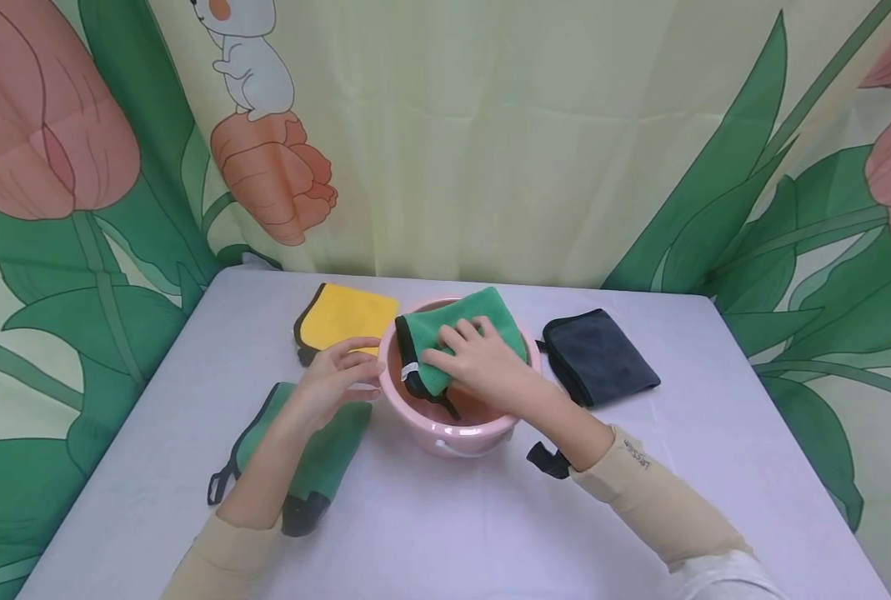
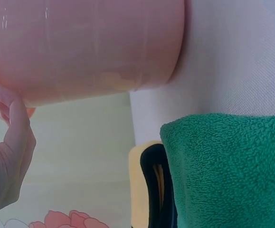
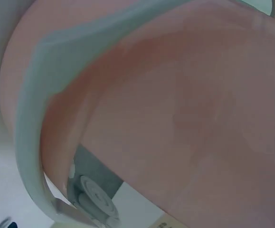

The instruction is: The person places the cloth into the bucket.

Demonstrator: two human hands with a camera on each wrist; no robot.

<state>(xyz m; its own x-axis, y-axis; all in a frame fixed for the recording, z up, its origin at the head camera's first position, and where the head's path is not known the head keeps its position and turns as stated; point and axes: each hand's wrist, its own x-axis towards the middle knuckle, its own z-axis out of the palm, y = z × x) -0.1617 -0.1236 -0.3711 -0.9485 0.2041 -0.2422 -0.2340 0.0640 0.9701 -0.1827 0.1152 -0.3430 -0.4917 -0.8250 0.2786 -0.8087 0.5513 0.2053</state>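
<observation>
A pink bucket with a pale handle stands mid-table. Over its opening lies a folded green towel with black trim, a white tag and a black loop hanging inside. My right hand grips this towel from above, fingers curled on its top; the thumb is hidden. At the bucket's left rim, my left hand has its fingertips against the outside, the fingers loosely bent. A second folded green towel lies under my left forearm; the left wrist view shows its fluffy surface up close.
Behind my left hand is a folded yellow towel with dark edging. Right of the bucket lies a folded dark towel. A small black piece shows beside my right forearm. A printed curtain hangs behind the table.
</observation>
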